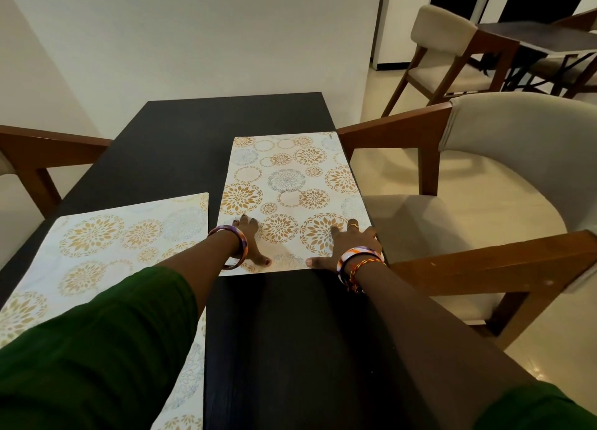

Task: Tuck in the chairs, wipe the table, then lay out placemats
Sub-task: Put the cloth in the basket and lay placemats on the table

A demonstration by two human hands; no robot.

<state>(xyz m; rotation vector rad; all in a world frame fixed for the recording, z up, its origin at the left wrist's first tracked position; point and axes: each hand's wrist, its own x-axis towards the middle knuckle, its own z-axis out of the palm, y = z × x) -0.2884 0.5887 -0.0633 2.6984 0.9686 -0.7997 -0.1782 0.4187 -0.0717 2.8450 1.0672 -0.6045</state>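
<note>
A dark table point(193, 139) runs away from me. On its right half lies a white placemat point(290, 184) with gold and grey flower circles. My left hand point(253, 244) presses flat on that mat's near left corner. My right hand point(350, 247) rests flat on its near right corner, at the table's right edge. A second placemat point(106, 239) of the same pattern lies on the left, partly hidden under my green left sleeve.
A beige chair with wooden arms point(484, 223) stands at the table's right side. Another chair's wooden arm point(48, 148) shows at the left. Behind on the right are a further chair point(452, 51) and a second dark table point(542, 35). A white wall lies past the table's far end.
</note>
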